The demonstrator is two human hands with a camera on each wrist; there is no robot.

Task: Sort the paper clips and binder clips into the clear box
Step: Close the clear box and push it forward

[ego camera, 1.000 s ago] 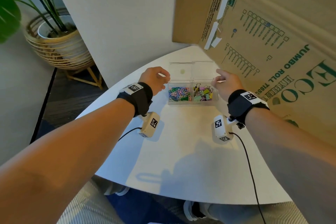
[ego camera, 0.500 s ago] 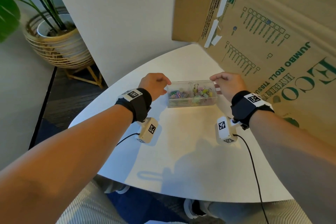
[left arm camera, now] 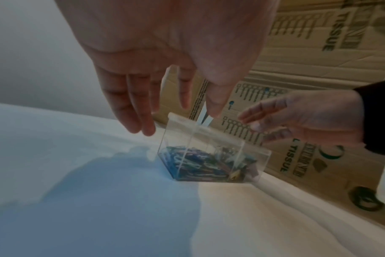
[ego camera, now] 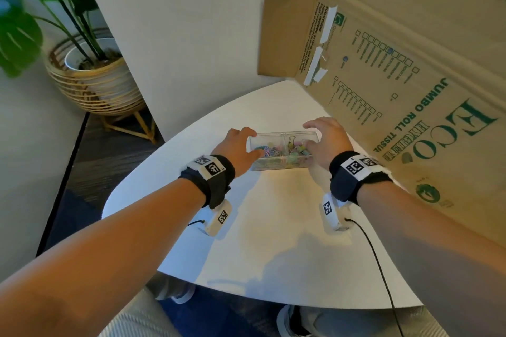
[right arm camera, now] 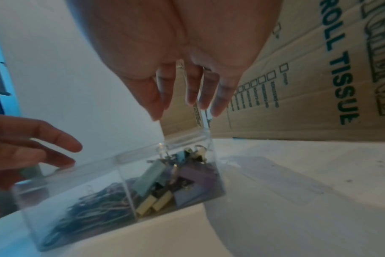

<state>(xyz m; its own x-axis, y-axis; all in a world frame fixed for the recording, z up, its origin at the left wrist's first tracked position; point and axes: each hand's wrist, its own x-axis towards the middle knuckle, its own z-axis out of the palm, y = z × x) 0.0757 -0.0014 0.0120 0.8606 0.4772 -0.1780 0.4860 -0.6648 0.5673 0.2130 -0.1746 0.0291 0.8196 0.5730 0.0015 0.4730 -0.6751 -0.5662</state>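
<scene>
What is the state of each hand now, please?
Left hand: open, fingers straight, at the left end of the clear box, holding nothing.
Right hand: open, fingers straight, at the box's right end, holding nothing.

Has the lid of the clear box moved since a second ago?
Yes. The lid, earlier tipped open toward the cardboard carton, now lies flat, closed over the clear box. The box is at the same spot before the carton.
</scene>
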